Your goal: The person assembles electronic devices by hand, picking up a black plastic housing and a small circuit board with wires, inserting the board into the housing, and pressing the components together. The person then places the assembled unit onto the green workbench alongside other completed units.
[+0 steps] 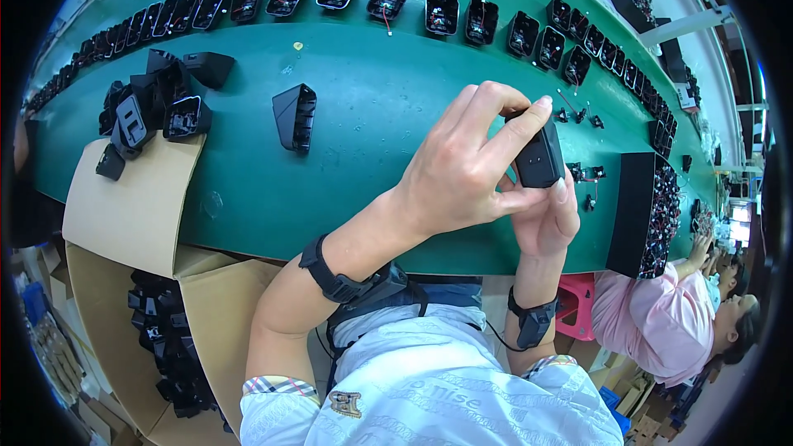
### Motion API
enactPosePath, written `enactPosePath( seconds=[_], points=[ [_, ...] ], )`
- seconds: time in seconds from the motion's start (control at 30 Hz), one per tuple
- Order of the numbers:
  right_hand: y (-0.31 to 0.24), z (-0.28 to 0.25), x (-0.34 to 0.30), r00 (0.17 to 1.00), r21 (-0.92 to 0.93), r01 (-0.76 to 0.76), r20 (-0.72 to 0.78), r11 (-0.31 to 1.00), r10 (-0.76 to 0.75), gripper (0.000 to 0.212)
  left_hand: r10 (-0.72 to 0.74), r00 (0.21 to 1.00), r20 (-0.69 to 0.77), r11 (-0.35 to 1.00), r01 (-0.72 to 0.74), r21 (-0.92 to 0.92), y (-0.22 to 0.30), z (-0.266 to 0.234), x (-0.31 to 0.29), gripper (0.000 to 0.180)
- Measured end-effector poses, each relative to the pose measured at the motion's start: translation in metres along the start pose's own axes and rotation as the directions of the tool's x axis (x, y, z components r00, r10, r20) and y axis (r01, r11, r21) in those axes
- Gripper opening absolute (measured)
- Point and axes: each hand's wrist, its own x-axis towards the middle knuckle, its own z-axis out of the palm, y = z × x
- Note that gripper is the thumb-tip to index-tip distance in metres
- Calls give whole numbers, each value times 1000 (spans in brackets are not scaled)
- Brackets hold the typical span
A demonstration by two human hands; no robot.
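Through the feed I have the black plastic housing (541,167) between both hands above the green tabletop (355,182), neither nearer, its long axis roughly far to near. My left hand (462,169) spans it in a part-closed grip; my right hand (545,227) clasps its near end, some fingers hidden. Small wired parts (599,172) crowd the right; room opens left, toward an angled black shell (291,118).

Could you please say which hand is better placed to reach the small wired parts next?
Probably the right hand, nearer the small wired parts; the left hand is farther off. Both hold the black casing.
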Motion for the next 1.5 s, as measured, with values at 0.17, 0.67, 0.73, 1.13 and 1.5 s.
enactPosePath(
  seconds=[0.17, 0.67, 0.73, 1.13, 1.5],
  points=[
    [7, -6, -2, 1000, 175, -16, 21, 984, 13, 76, -43, 999, 9, 999, 43, -8, 5, -2, 1, 80],
    [-151, -127, 126, 923, -969, 37, 128, -246, -364, 29, -327, 941, 83, 943, 319, 92, -14, 6, -2, 45],
    [-141, -164, 145, 948, -923, 23, 142, -383, -285, 28, -339, 936, 100, 938, 327, 113, -17, 8, -4, 42],
    [-121, -190, 159, 985, -925, 19, 83, -380, -153, 38, -443, 876, 191, 895, 418, 159, -21, 15, -4, 36],
    [-129, -105, 69, 925, -967, 254, 244, -7, -292, 24, -392, 920, -17, 856, 371, 360, -2, -54, 24, 30]
  ],
)
